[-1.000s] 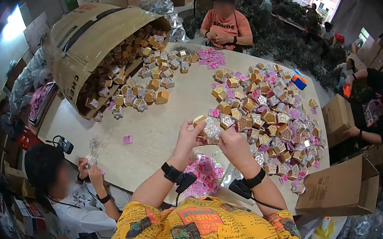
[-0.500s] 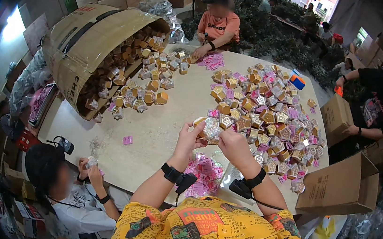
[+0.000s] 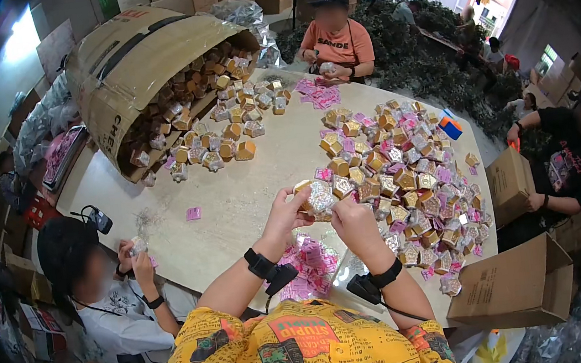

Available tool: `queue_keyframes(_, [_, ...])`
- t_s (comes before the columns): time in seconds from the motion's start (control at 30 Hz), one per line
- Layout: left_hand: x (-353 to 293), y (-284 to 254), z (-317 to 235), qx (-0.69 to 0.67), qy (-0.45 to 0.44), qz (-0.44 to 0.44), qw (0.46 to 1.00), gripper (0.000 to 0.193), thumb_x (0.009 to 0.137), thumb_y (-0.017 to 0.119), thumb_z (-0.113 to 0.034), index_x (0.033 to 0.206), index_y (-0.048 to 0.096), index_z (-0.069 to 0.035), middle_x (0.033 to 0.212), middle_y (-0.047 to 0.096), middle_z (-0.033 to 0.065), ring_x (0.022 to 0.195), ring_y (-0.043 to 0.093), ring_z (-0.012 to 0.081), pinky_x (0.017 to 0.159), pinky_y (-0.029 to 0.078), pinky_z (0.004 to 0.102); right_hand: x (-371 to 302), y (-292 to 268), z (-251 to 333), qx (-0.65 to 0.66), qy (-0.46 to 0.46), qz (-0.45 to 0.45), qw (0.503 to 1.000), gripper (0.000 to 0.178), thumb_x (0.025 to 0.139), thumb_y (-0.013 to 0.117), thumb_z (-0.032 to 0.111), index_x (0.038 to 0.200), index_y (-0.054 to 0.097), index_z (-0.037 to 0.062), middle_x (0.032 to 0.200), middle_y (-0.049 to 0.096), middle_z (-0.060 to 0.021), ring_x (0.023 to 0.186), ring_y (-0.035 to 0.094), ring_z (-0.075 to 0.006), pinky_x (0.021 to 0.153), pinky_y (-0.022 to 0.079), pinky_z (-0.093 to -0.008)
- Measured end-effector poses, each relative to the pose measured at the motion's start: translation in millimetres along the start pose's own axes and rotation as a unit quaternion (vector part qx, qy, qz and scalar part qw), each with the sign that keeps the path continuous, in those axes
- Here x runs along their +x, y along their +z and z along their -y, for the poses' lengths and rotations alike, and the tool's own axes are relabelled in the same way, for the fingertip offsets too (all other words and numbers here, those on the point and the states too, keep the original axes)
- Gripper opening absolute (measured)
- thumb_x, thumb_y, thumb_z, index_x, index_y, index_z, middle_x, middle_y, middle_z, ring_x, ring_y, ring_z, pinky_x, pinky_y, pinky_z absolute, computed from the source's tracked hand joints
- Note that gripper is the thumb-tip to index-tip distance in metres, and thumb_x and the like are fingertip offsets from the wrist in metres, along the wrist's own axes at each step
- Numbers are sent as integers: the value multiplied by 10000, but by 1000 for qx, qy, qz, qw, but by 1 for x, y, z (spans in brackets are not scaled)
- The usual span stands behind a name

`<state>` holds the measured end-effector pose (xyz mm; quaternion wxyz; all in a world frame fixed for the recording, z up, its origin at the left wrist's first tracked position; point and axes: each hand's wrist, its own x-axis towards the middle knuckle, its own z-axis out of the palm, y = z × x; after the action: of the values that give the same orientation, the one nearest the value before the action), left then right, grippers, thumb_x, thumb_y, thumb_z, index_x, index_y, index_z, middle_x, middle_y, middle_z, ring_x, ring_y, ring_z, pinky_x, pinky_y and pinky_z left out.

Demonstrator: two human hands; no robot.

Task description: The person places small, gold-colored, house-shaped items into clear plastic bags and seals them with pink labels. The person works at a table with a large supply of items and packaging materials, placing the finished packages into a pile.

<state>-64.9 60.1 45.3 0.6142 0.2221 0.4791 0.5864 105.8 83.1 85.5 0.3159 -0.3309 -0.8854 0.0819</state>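
Over the near middle of the table, my left hand [image 3: 288, 214] is closed round the left side of a small gold box [image 3: 321, 196] with a glittery silver face. The fingers of my right hand [image 3: 357, 223] are bent and pinched at the box's right edge; their tips are partly hidden. Below my hands lies a heap of pink printed tags [image 3: 311, 259]. Just beyond and to the right spreads a big pile of gold and silver boxes [image 3: 405, 181], many star or pentagon shaped, mixed with pink tags.
A large tipped carton [image 3: 140, 59] spills more boxes at the far left. One pink tag [image 3: 194, 213] lies alone on the table [image 3: 234, 188]. An orange-and-blue tool [image 3: 450, 127] rests by the right edge. An open carton [image 3: 510, 285] stands near right. Co-workers sit left, opposite and right.
The co-worker opposite has drawn back from the boxes and now holds a shiny piece in front of the chest. The co-worker at right has shifted slightly. My hands stay nearly still on the box.
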Motion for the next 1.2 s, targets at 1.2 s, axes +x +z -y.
queue_keyframes(1.2, [4, 13, 17, 110, 94, -40, 989, 444, 818, 673, -218, 1113, 403, -24, 708, 606, 78, 540, 570, 107, 458, 460, 215, -11, 18, -17, 39, 69, 27, 996, 89, 726, 588, 73, 684, 556, 1, 688, 577, -167, 672, 574, -339, 616, 480, -416])
